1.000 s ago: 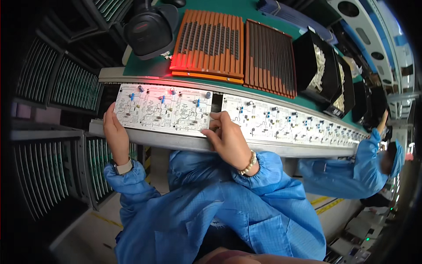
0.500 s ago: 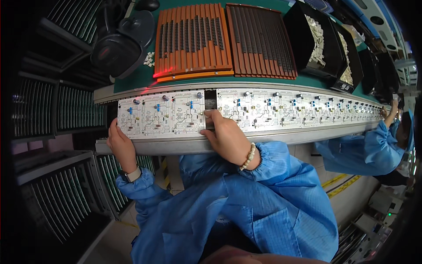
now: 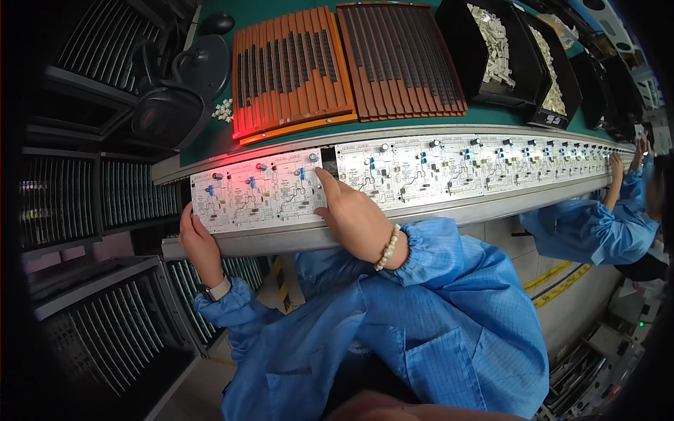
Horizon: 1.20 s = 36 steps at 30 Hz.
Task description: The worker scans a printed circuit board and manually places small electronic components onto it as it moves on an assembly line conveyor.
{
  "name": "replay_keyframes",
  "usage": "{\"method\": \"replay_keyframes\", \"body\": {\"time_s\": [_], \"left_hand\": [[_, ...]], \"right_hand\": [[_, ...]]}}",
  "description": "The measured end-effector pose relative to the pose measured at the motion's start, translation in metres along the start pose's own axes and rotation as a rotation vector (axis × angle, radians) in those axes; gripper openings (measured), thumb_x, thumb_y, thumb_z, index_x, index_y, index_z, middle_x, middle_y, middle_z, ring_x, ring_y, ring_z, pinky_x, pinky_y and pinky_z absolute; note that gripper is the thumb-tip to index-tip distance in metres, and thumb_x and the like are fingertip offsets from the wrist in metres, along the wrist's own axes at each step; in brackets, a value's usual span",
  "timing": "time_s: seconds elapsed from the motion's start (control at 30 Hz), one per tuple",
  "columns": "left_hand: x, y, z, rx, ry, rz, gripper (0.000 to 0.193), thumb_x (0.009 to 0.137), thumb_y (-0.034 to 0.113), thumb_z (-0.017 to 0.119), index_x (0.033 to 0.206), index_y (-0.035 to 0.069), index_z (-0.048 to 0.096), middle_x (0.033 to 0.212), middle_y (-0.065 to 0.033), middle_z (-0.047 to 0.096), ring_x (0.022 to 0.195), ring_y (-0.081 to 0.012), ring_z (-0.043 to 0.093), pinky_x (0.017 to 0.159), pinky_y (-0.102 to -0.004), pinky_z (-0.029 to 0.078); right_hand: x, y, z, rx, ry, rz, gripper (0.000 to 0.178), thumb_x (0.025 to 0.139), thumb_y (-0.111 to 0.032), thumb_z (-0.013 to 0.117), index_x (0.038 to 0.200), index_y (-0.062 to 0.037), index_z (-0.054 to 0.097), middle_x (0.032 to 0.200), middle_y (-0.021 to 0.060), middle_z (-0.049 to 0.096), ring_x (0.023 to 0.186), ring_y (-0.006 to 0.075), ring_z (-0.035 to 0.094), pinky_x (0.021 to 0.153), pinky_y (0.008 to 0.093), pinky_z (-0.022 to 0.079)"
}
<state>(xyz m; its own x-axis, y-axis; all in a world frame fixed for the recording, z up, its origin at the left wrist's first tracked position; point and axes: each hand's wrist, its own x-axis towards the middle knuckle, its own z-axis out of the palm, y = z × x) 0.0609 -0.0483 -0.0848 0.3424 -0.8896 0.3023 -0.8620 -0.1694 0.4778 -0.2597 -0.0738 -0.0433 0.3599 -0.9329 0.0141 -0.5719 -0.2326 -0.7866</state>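
Observation:
A white printed circuit board (image 3: pixel 263 200) with blue, black and yellow parts lies on the metal rail at the left end of a row. My left hand (image 3: pixel 201 249) holds its left edge, with the thumb at the near corner. At the opposite short edge, my right hand (image 3: pixel 357 219) grips it, index finger stretched along the edge and thumb nearer me. A narrow dark gap parts this board from the long line of similar boards (image 3: pixel 414 168) to the right. Red light falls on the board's far side.
Beyond the rail stand an orange slotted tray (image 3: pixel 291 105) and a brown one (image 3: pixel 400 102) with rows of black parts. Black bins (image 3: pixel 519 98) hold pale pieces. A black device (image 3: pixel 168 116) stands far left, near slotted racks (image 3: pixel 112 330). A co-worker's hand (image 3: pixel 616 168) is far right.
My hands keep hold of the board, which now sits slightly more tilted in view. Red light has spread over the board and orange tray. The co-worker's arms have shifted.

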Motion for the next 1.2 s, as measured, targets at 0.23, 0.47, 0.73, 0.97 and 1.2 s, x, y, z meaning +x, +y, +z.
{"method": "replay_keyframes", "body": {"time_s": [0.23,0.47,0.73,0.97,1.2], "left_hand": [[0.001,0.008,0.002,0.017,-0.093,-0.01,0.029,0.1,0.01,0.051,0.128,0.005,0.057,0.095,-0.0169,0.067,0.086,-0.0344,0.063,0.081,-0.041,0.047],[0.003,0.006,0.006,-0.052,-0.045,-0.099,0.026,0.099,0.013,0.054,0.123,0.003,0.059,0.079,-0.0146,0.064,0.073,-0.0311,0.061,0.081,-0.0424,0.045],[0.002,0.007,0.006,0.043,-0.054,-0.029,0.026,0.1,0.017,0.057,0.121,0.001,0.06,0.076,-0.011,0.064,0.069,-0.0197,0.06,0.065,-0.035,0.048],[0.002,0.012,0.004,-0.011,-0.085,-0.078,0.028,0.1,0.018,0.057,0.122,0.0,0.059,0.08,-0.0119,0.065,0.071,-0.0189,0.06,0.066,-0.0354,0.049],[0.005,0.008,0.007,-0.055,-0.087,-0.101,0.03,0.1,0.019,0.058,0.121,-0.002,0.06,0.087,-0.0122,0.067,0.076,-0.0196,0.062,0.07,-0.0344,0.051]], "right_hand": [[0.001,0.004,-0.003,-0.033,-0.035,0.033,0.06,0.086,-0.008,0.069,0.135,0.0097,0.041,0.105,0.0311,0.064,0.088,0.0435,0.066,0.077,0.0443,0.056],[-0.001,0.005,-0.009,-0.033,-0.045,-0.006,0.055,0.085,-0.007,0.068,0.132,0.0091,0.044,0.102,0.0296,0.064,0.087,0.0437,0.066,0.075,0.0445,0.056],[0.001,0.008,-0.013,0.018,-0.061,-0.023,0.047,0.086,-0.007,0.067,0.128,0.0046,0.049,0.095,0.0268,0.066,0.083,0.042,0.067,0.072,0.0448,0.055],[0.001,0.009,-0.02,0.006,-0.07,-0.023,0.045,0.086,-0.009,0.068,0.126,0.0041,0.051,0.092,0.026,0.067,0.082,0.0408,0.067,0.071,0.0443,0.056],[-0.001,0.012,-0.03,-0.086,0.068,-0.082,0.033,0.086,-0.013,0.07,0.115,-0.0005,0.062,0.085,0.0183,0.069,0.075,0.0363,0.068,0.067,0.0414,0.056]]}}
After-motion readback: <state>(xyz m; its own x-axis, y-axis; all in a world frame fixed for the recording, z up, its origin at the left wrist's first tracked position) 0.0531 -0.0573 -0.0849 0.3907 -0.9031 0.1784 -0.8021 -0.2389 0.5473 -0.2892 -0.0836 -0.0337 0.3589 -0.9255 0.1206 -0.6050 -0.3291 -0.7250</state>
